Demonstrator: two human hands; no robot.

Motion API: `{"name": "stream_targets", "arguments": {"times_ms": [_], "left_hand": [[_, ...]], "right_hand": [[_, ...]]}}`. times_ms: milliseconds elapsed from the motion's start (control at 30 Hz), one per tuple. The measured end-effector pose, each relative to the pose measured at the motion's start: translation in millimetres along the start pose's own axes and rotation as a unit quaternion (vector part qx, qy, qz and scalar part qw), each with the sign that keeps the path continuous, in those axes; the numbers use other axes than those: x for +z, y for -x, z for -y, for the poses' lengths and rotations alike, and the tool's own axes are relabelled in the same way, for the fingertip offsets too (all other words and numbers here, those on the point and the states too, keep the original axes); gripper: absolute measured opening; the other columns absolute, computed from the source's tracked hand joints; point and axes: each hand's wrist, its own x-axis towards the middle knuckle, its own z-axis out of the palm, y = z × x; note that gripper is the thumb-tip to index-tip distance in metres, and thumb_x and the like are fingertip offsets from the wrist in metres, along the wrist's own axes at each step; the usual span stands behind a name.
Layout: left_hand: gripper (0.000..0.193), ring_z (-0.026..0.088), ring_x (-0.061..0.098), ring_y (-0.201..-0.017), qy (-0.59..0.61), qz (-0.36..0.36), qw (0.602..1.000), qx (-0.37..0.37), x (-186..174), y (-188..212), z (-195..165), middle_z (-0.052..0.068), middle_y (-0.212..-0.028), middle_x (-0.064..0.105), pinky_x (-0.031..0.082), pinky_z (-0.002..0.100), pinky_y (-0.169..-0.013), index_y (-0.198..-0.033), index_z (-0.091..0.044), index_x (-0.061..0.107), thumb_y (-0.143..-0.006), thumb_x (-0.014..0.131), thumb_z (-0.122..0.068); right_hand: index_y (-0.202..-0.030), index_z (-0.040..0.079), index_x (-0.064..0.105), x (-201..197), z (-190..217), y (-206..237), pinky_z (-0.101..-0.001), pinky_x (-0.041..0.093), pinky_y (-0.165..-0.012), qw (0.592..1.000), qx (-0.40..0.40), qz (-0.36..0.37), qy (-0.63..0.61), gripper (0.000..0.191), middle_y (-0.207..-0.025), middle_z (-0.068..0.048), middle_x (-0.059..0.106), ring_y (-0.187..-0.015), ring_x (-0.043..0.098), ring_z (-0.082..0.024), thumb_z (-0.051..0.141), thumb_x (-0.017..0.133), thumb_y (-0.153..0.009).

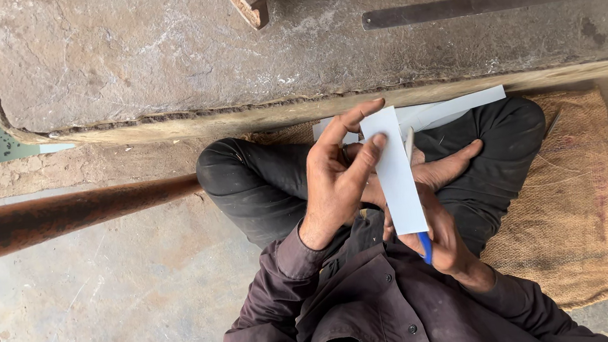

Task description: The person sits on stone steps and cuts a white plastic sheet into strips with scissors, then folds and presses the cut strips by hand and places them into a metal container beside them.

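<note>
Fingers (364,157) of left hand (332,179) pinch a white paper strip (396,175) upright over the lap; right hand (437,216) grips blue-handled scissors (425,247) at the strip's lower end.

The strip of paper (396,175) you hold is plain white, like the sheets (451,109) on your lap, and the handle (425,247) by your right hand (443,235) is bright blue. Your trousers (260,188) are black and your shirt (367,306) a dark plum-brown with dark buttons. You sit on tan woven burlap (565,224), with a rust-orange pipe (55,223) and a mottled grey stone slab (173,48) nearby.
</note>
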Motion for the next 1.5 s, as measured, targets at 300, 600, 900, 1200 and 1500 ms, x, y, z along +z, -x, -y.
{"name": "stream_targets", "arguments": {"times_ms": [300,600,900,1200,1500], "left_hand": [[0.051,0.002,0.062,-0.076,-0.098,-0.054,0.993,0.029,-5.0,-9.5,0.8,0.0,-0.103,0.063,0.055,0.017,-0.061,-0.146,-0.008,0.054,-0.098,0.072,-0.008],[0.031,0.007,0.069,-0.086,-0.009,0.01,1.0,-0.022,-10.3,-10.0,16.5,0.002,-0.095,0.069,0.058,0.021,-0.072,-0.127,0.001,0.069,-0.103,0.072,-0.018],[0.024,0.006,0.068,-0.085,-0.083,-0.005,0.997,0.005,2.4,-0.3,12.8,0.004,-0.097,0.072,0.057,0.022,-0.072,-0.112,0.001,0.069,-0.103,0.072,-0.021],[0.023,0.006,0.063,-0.071,-0.152,-0.048,0.987,-0.032,10.1,1.4,17.4,0.004,-0.078,0.068,0.051,0.022,-0.061,-0.096,-0.003,0.061,-0.103,0.068,-0.023],[0.018,0.009,0.066,-0.078,-0.211,-0.037,0.974,0.077,13.0,7.4,17.8,0.006,-0.088,0.069,0.055,0.025,-0.068,-0.105,-0.002,0.06,-0.107,0.066,-0.019]], "right_hand": [[-0.148,-0.009,0.039,2.0,8.0,-0.1,-0.0417,0.055,-0.088,0.998,0.0,0.036,-0.043,0.067,-0.116,-0.018,0.057,-0.101,0.063,-0.025,0.036,0.056,-0.101],[-0.144,-0.002,0.051,-6.7,-8.3,-9.7,-0.0426,0.058,-0.099,0.989,-0.096,0.064,0.097,0.05,-0.123,-0.016,0.062,-0.107,0.067,-0.026,0.024,0.052,-0.102],[-0.156,-0.006,0.028,-8.0,-15.0,-1.6,-0.0338,0.057,-0.087,0.999,0.03,-0.017,0.022,0.073,-0.119,-0.014,0.061,-0.099,0.068,-0.021,0.022,0.059,-0.096],[-0.149,-0.005,0.042,-3.8,-27.0,1.5,-0.0299,0.057,-0.088,0.997,-0.059,-0.008,0.05,0.069,-0.132,-0.013,0.056,-0.103,0.068,-0.016,0.049,0.054,-0.107],[-0.157,-0.008,0.034,-3.4,-8.9,-1.5,-0.035,0.038,-0.116,0.992,-0.048,-0.043,0.107,0.076,-0.149,-0.02,0.045,-0.138,0.046,-0.024,0.046,0.052,-0.107]]}}
